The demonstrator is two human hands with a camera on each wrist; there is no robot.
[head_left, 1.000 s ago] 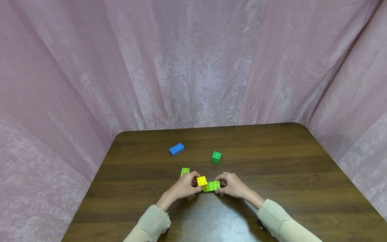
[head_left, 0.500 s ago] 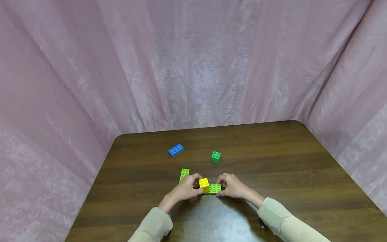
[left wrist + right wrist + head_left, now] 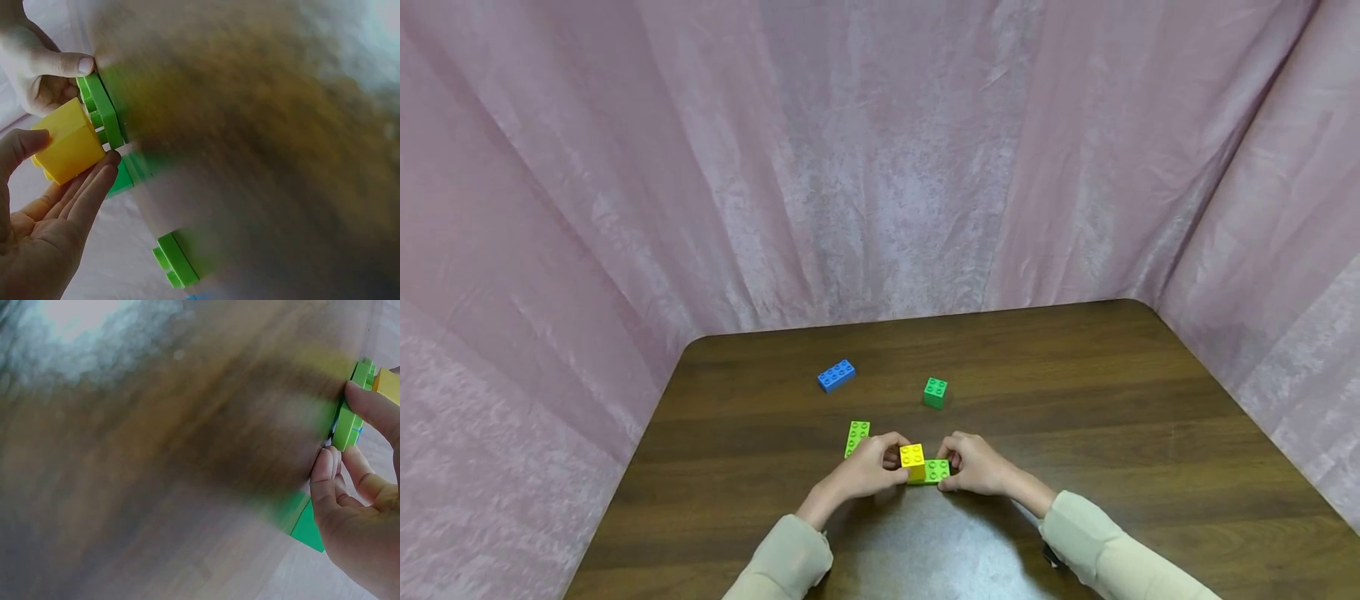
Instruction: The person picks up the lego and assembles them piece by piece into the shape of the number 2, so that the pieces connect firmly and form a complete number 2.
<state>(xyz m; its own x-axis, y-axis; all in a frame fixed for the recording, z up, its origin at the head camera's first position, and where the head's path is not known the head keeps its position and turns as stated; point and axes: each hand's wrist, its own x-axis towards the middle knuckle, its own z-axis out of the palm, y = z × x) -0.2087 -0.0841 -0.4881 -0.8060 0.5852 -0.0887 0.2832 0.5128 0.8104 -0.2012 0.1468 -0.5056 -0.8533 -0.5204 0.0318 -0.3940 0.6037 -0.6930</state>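
Note:
My left hand (image 3: pixel 867 468) pinches a yellow building brick (image 3: pixel 912 462) between thumb and fingers. Under and beside it, a longer lime green brick (image 3: pixel 937 472) lies on the table, its right end pinched by my right hand (image 3: pixel 974 467). In the left wrist view the yellow brick (image 3: pixel 69 140) stands tilted against the studs of the lime brick (image 3: pixel 105 112), over its left end. Whether the two are joined I cannot tell. From the right wrist, my thumb and fingers hold the lime brick (image 3: pixel 347 422), and a bit of yellow shows behind.
A second lime brick (image 3: pixel 857 435) lies just beyond my left hand, partly covered by it. Farther back are a small dark green brick (image 3: pixel 935 393) and a long blue brick (image 3: pixel 837 376). Pink curtains (image 3: pixel 880 167) hang behind the wooden table (image 3: pixel 1075 375).
The left hand has shifted slightly right with the yellow brick, which now covers more of the lime brick. More of the second lime brick shows. The right hand keeps its hold.

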